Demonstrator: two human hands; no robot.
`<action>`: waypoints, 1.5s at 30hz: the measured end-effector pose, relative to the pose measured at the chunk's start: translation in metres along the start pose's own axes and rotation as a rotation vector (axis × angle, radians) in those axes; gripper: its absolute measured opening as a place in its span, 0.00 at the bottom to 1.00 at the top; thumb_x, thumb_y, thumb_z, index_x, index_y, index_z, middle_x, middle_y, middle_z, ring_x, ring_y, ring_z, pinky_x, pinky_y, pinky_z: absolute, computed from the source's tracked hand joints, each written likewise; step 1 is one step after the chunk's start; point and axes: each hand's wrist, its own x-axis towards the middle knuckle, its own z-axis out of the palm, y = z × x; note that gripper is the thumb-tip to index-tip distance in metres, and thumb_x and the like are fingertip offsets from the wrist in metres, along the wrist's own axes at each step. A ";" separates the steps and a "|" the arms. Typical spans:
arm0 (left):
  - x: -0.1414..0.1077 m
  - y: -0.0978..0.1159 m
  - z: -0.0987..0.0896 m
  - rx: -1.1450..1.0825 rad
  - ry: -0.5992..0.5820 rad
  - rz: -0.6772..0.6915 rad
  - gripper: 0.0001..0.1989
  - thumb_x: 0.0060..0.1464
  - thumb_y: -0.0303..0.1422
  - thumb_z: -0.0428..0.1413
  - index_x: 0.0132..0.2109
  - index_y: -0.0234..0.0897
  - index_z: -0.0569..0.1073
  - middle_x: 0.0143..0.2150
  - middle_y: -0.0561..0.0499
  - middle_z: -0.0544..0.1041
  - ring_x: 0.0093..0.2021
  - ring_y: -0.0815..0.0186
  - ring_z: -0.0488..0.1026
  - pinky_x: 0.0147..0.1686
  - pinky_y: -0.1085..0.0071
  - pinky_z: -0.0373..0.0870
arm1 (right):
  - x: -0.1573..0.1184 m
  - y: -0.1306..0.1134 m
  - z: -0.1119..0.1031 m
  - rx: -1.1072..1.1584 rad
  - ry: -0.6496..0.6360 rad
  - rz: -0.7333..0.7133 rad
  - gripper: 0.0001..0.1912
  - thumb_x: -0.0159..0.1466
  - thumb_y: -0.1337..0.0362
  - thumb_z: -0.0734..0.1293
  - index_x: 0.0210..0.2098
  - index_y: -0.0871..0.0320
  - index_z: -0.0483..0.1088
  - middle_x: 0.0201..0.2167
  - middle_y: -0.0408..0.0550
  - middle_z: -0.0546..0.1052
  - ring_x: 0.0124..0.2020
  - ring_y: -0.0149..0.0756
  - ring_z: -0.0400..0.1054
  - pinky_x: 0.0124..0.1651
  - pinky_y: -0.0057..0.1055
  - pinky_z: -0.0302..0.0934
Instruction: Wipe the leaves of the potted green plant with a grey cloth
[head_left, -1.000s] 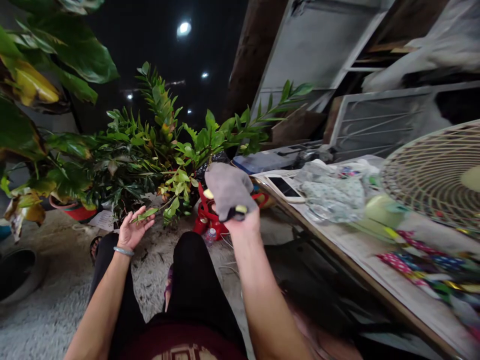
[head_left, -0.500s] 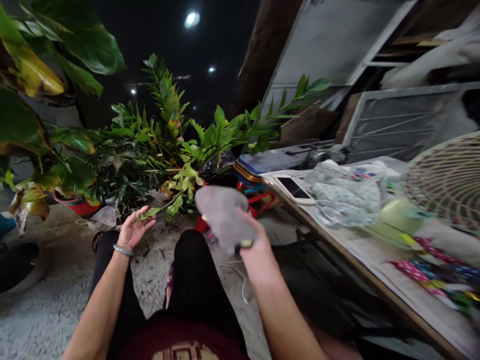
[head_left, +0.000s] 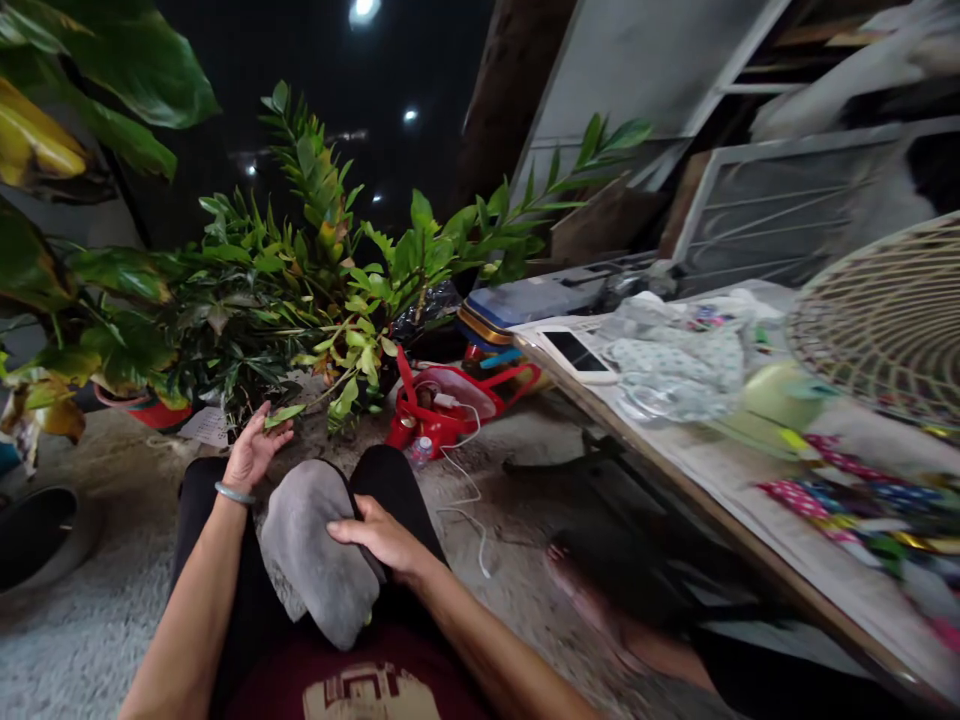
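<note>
My right hand (head_left: 379, 535) grips a soft grey cloth (head_left: 319, 540) over my lap, the thumb lying on top of it. What the other fingers do is hidden behind the cloth. On the left, my left hand (head_left: 256, 452), with a pale bangle at the wrist, is turned palm up with its fingers loosely spread. A green leaf (head_left: 285, 415) at the end of a plant's stem lies against those fingers. Beyond both hands stand the leafy green plants (head_left: 360, 290).
A red bag (head_left: 480, 385) with a white cable sits on the floor ahead. To the right, a table (head_left: 675, 470) bears a white phone (head_left: 576, 354), plastic bags and colourful strips, with a fan (head_left: 885, 320) beside them. Another person's bare foot (head_left: 592, 600) shows underneath. A dark pot (head_left: 37, 530) stands left.
My right hand has brought the grey cloth from the right, in front of the red bag, down and left over my lap. My left hand stays by the leaf. The view has shifted slightly.
</note>
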 end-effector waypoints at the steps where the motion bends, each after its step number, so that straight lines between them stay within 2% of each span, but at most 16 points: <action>1: 0.000 -0.001 0.000 0.017 0.062 0.007 0.25 0.51 0.29 0.66 0.56 0.37 0.72 0.44 0.45 0.82 0.44 0.55 0.81 0.48 0.57 0.76 | -0.003 -0.003 -0.002 -0.028 0.012 -0.058 0.15 0.42 0.63 0.77 0.30 0.59 0.79 0.25 0.41 0.78 0.27 0.33 0.68 0.33 0.29 0.62; 3: -0.003 -0.001 0.001 0.036 0.163 -0.005 0.25 0.51 0.27 0.67 0.56 0.39 0.71 0.40 0.50 0.81 0.40 0.59 0.81 0.47 0.58 0.76 | -0.003 -0.014 -0.004 -0.054 0.039 -0.182 0.13 0.41 0.65 0.75 0.28 0.58 0.79 0.24 0.39 0.77 0.27 0.32 0.66 0.34 0.29 0.61; 5: -0.013 0.002 0.004 0.026 0.179 -0.035 0.22 0.52 0.29 0.67 0.53 0.37 0.73 0.39 0.50 0.82 0.39 0.61 0.81 0.47 0.61 0.76 | 0.002 -0.028 -0.001 -0.050 0.086 -0.291 0.12 0.40 0.67 0.74 0.27 0.58 0.78 0.24 0.39 0.77 0.28 0.33 0.65 0.35 0.29 0.61; 9: -0.059 0.010 0.008 0.024 -0.026 -0.018 0.24 0.50 0.43 0.69 0.50 0.34 0.78 0.45 0.43 0.83 0.48 0.56 0.80 0.52 0.63 0.74 | 0.014 -0.051 0.017 -0.007 0.165 -0.413 0.14 0.41 0.65 0.74 0.30 0.58 0.78 0.27 0.41 0.79 0.30 0.35 0.67 0.37 0.31 0.63; 11: -0.089 0.010 0.010 0.083 -0.124 0.031 0.29 0.45 0.48 0.71 0.50 0.36 0.79 0.49 0.41 0.83 0.54 0.50 0.78 0.57 0.59 0.72 | 0.019 -0.057 0.028 -0.004 0.137 -0.428 0.15 0.41 0.63 0.74 0.31 0.58 0.78 0.28 0.42 0.79 0.31 0.36 0.68 0.38 0.32 0.63; 13: -0.117 0.007 0.012 0.158 -0.133 0.056 0.33 0.38 0.48 0.74 0.50 0.36 0.80 0.50 0.40 0.83 0.57 0.45 0.76 0.60 0.54 0.70 | 0.025 -0.058 0.039 -0.019 0.072 -0.419 0.15 0.43 0.61 0.73 0.31 0.58 0.77 0.28 0.43 0.78 0.31 0.37 0.68 0.37 0.32 0.63; 19: -0.157 0.004 0.040 0.307 0.192 0.220 0.40 0.36 0.41 0.75 0.58 0.37 0.76 0.57 0.39 0.80 0.63 0.40 0.71 0.62 0.53 0.68 | 0.046 -0.052 0.053 -0.157 -0.083 -0.350 0.07 0.44 0.61 0.68 0.23 0.56 0.69 0.21 0.41 0.70 0.25 0.33 0.60 0.28 0.30 0.56; 22: -0.156 0.006 0.062 0.343 0.280 0.305 0.40 0.34 0.38 0.76 0.57 0.38 0.77 0.56 0.38 0.80 0.61 0.41 0.73 0.61 0.54 0.71 | 0.055 -0.060 0.056 -0.252 -0.127 -0.494 0.07 0.44 0.64 0.67 0.25 0.56 0.70 0.23 0.41 0.72 0.27 0.34 0.61 0.32 0.31 0.59; 26: -0.145 0.009 0.083 0.285 0.438 0.337 0.40 0.29 0.39 0.76 0.53 0.36 0.77 0.49 0.41 0.83 0.50 0.45 0.80 0.54 0.54 0.75 | 0.064 -0.072 0.059 -0.346 -0.231 -0.646 0.11 0.49 0.65 0.64 0.31 0.57 0.74 0.28 0.43 0.77 0.33 0.37 0.67 0.40 0.33 0.63; 29: -0.138 0.011 0.084 0.260 0.528 0.321 0.39 0.27 0.38 0.76 0.51 0.35 0.77 0.43 0.43 0.83 0.45 0.48 0.81 0.49 0.58 0.77 | 0.075 -0.078 0.056 -0.367 -0.311 -0.615 0.09 0.51 0.65 0.65 0.31 0.58 0.73 0.28 0.42 0.77 0.32 0.36 0.67 0.38 0.32 0.63; 32: -0.136 0.016 0.076 0.298 0.548 0.337 0.38 0.28 0.36 0.76 0.51 0.36 0.77 0.40 0.45 0.83 0.43 0.49 0.82 0.47 0.58 0.77 | 0.095 -0.085 0.044 -0.370 -0.511 -0.529 0.09 0.51 0.61 0.71 0.32 0.59 0.74 0.29 0.41 0.78 0.32 0.35 0.69 0.38 0.31 0.64; 34: -0.137 0.027 0.072 0.359 0.544 0.374 0.36 0.29 0.33 0.75 0.51 0.36 0.77 0.38 0.46 0.84 0.42 0.51 0.82 0.46 0.59 0.77 | 0.113 -0.090 0.034 -0.358 -0.551 -0.478 0.13 0.51 0.56 0.74 0.28 0.59 0.75 0.26 0.41 0.78 0.30 0.34 0.69 0.35 0.29 0.65; 37: -0.139 0.068 0.083 0.454 0.536 0.419 0.32 0.29 0.31 0.75 0.47 0.36 0.78 0.36 0.49 0.84 0.36 0.53 0.81 0.39 0.61 0.79 | 0.141 -0.093 0.019 -0.262 -0.222 -0.375 0.20 0.54 0.49 0.73 0.20 0.59 0.71 0.19 0.43 0.74 0.22 0.31 0.66 0.23 0.24 0.58; 40: -0.129 0.131 0.115 0.531 0.480 0.591 0.27 0.35 0.31 0.74 0.46 0.38 0.80 0.37 0.50 0.84 0.36 0.54 0.81 0.36 0.62 0.79 | 0.165 -0.096 0.014 -0.146 0.035 -0.290 0.19 0.57 0.47 0.73 0.31 0.58 0.74 0.24 0.46 0.77 0.21 0.30 0.68 0.17 0.21 0.54; 43: -0.096 0.183 0.150 0.524 0.394 0.758 0.24 0.41 0.32 0.72 0.48 0.42 0.80 0.44 0.52 0.85 0.45 0.53 0.81 0.44 0.60 0.79 | 0.182 -0.104 0.022 -0.086 0.056 -0.275 0.22 0.59 0.47 0.72 0.44 0.56 0.73 0.32 0.48 0.80 0.25 0.32 0.73 0.19 0.22 0.61; 45: -0.070 0.191 0.159 0.491 0.325 0.776 0.24 0.41 0.30 0.72 0.48 0.41 0.80 0.46 0.52 0.84 0.48 0.54 0.81 0.48 0.59 0.78 | 0.191 -0.107 0.033 -0.063 0.040 -0.262 0.21 0.60 0.49 0.71 0.45 0.56 0.72 0.31 0.47 0.80 0.23 0.31 0.73 0.19 0.23 0.62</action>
